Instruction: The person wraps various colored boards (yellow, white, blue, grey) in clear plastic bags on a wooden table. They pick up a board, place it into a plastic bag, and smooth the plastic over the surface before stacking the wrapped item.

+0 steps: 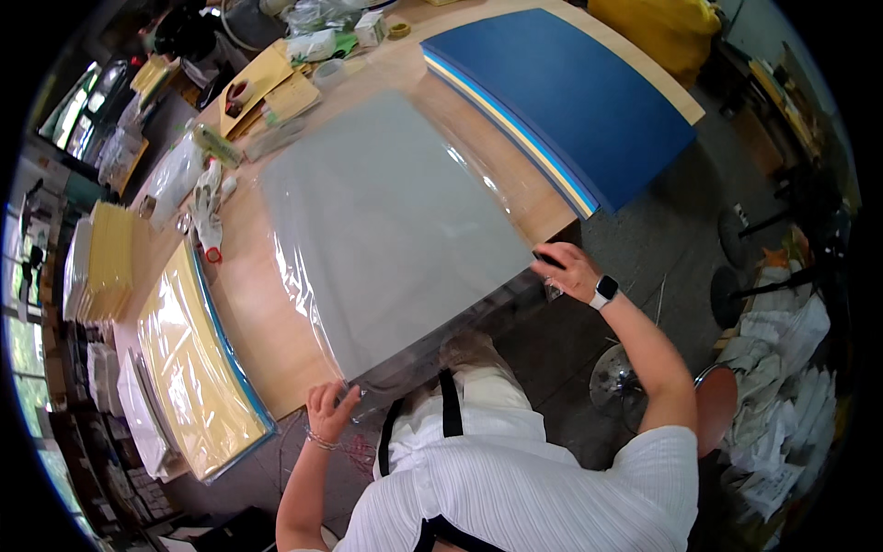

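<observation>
A large grey sheet [395, 230] lies flat on the table inside a clear plastic bag [296, 276]. The bag's loose near end [395, 373] hangs past the table's front edge, over my lap. At the near left corner, the fingers of my left hand [331, 411] are closed on the bag's edge. My right hand [572, 274] pinches the bag at its near right corner, beside the sheet's corner. A dark patch shows between the right fingers; whether it is an object or shadow, I cannot make out.
A stack of blue, cream and white sheets [570, 101] sits at the far right. Bagged yellow sheets [198, 359] lie on the left, near a white glove [208, 207]. Tape rolls and yellow envelopes [262, 78] lie at the back. A round stool [716, 409] stands right.
</observation>
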Action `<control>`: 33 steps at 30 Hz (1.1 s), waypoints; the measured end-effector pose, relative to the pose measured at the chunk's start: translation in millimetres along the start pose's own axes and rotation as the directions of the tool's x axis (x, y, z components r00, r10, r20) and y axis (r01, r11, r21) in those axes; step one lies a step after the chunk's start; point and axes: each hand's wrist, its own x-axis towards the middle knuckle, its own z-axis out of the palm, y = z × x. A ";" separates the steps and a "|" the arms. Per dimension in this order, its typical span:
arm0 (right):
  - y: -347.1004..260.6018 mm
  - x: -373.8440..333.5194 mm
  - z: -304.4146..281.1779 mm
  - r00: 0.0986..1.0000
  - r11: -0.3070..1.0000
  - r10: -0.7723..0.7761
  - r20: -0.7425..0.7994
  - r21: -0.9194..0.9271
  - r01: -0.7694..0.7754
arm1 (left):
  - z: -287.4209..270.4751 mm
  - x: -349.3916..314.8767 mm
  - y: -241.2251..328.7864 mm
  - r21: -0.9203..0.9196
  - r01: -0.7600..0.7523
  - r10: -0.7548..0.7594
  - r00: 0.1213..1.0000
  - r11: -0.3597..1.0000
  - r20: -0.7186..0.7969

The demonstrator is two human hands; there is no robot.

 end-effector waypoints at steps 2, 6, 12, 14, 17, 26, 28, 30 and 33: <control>10.4 13.1 -2.0 0.943 0.947 -0.321 0.090 0.005 0.322 | 1.6 4.4 -6.8 -0.188 -0.080 0.101 0.990 0.979 0.102; 28.6 10.7 -7.1 0.964 0.949 -0.251 0.083 0.217 0.228 | -1.0 -0.4 -12.2 -0.289 -0.061 0.110 0.982 0.955 0.154; 39.2 9.2 4.2 0.988 0.926 0.021 0.154 0.370 -0.077 | 1.5 -0.7 -11.7 -0.477 0.188 -0.103 0.975 0.858 0.199; 37.3 15.1 11.7 0.983 0.871 0.138 0.120 0.458 -0.178 | 17.9 -10.9 -15.2 -0.596 0.507 -0.430 0.858 0.623 0.281; 21.9 25.9 25.4 0.869 0.718 0.456 0.191 0.499 -0.486 | 33.4 -2.4 -11.2 -0.665 0.736 -0.730 0.522 0.124 0.441; 3.6 31.2 54.5 0.627 0.586 0.774 0.088 0.275 -0.762 | 37.0 40.9 -6.5 -0.112 0.796 -0.775 0.604 0.594 0.186; -2.5 40.7 43.9 0.603 0.600 0.797 0.033 0.070 -0.797 | 30.4 44.3 -4.2 -0.019 0.732 -0.727 0.679 0.681 0.098; -14.0 57.7 27.3 0.724 0.726 0.665 -0.184 -0.064 -0.684 | 25.5 45.8 2.3 -0.013 0.720 -0.715 0.690 0.693 0.110; -62.6 79.0 25.3 0.969 0.969 0.246 -0.020 0.040 -0.246 | 27.3 42.7 17.3 -0.148 0.740 -0.715 0.673 0.656 0.190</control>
